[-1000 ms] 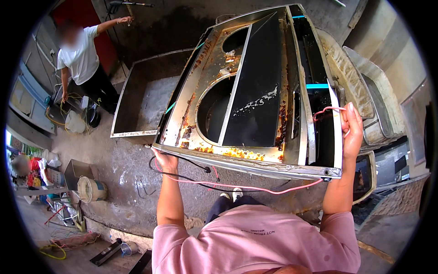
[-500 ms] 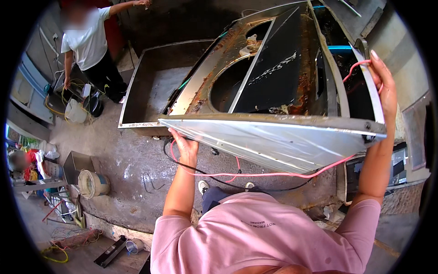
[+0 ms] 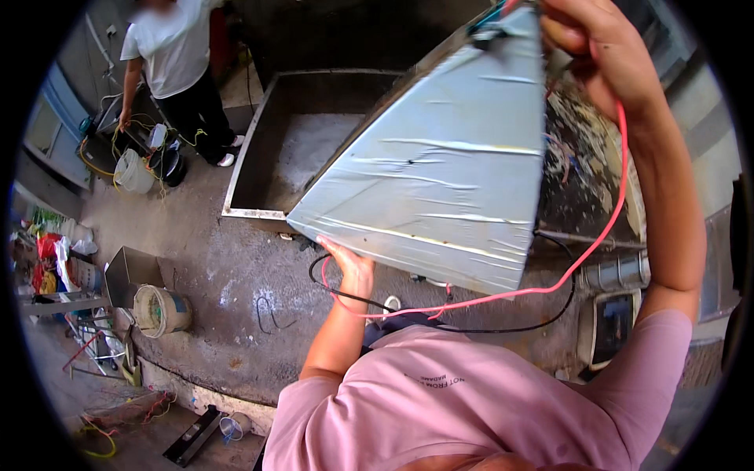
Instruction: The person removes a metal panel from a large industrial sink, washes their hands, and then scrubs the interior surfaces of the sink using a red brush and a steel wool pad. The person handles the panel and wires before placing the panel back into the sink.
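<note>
A range hood [image 3: 440,173] with a silvery, film-wrinkled panel facing me is held up and tilted on edge. Its left corner is at the rim of a rectangular metal tank [image 3: 251,213]. At the lower left edge, my left hand [image 3: 352,271] is closed on the hood, some fingers hidden behind it. My right hand [image 3: 609,59] is raised and curled round the hood's upper right edge. A pink hose [image 3: 609,224] passes by the right palm and loops down to my left wrist. A black cable [image 3: 503,330] hangs beside it.
A person [image 3: 169,71] in a white shirt stands at the far left, beside a white bucket [image 3: 135,173] and a black one [image 3: 169,166]. Nearer are a metal box [image 3: 129,275] and a pale bucket [image 3: 161,310]. A greasy surface [image 3: 593,157] lies behind the hood at right.
The hood has been tipped up, its right side lifted, so its dirty opening and dark panel no longer show. My right hand rose; my left moved slightly right.
</note>
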